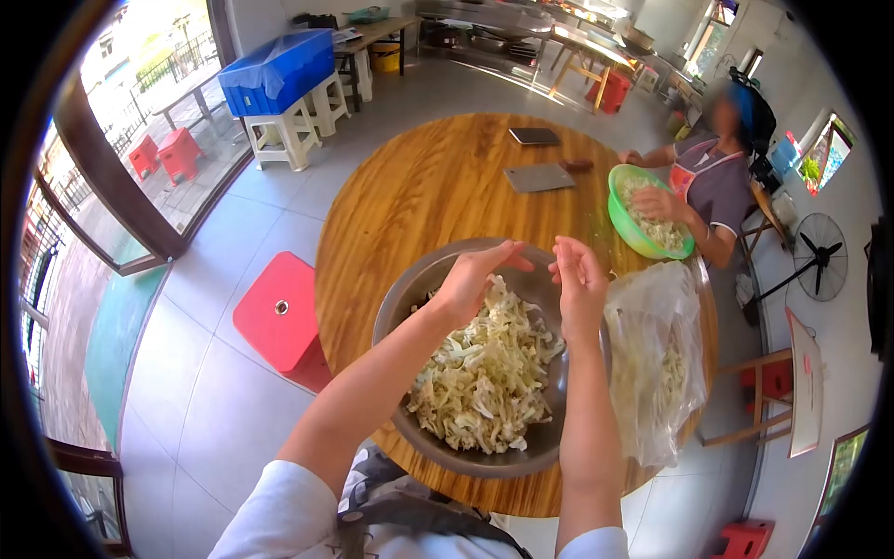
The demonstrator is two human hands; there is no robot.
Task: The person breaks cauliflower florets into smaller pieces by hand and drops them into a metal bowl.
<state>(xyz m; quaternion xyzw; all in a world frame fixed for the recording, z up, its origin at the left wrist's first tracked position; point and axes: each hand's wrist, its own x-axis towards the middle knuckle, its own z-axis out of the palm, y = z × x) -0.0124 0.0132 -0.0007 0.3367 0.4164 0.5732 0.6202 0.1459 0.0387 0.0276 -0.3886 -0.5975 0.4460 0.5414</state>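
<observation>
A wide metal bowl [384, 312] rests at the near edge of the round wooden table, heaped with pale shredded cabbage [489, 373]. Over its far rim is my left hand [480, 279], its fingers stretched toward the right and nothing seen in them. Opposite it, my right hand [579, 279] is raised above the bowl's right side with fingers loosely bent and apart. A small gap separates the two hands. Just right of my right forearm lies a clear plastic bag [656, 373] with pale shreds inside.
Across the round table [400, 196] a person [712, 168] has a hand in a green basin [619, 219] of shreds. A cleaver [540, 177] and a dark phone-like slab [535, 136] lie at the back. A red stool [279, 312] stands left; a blue crate [279, 79] sits on white stools.
</observation>
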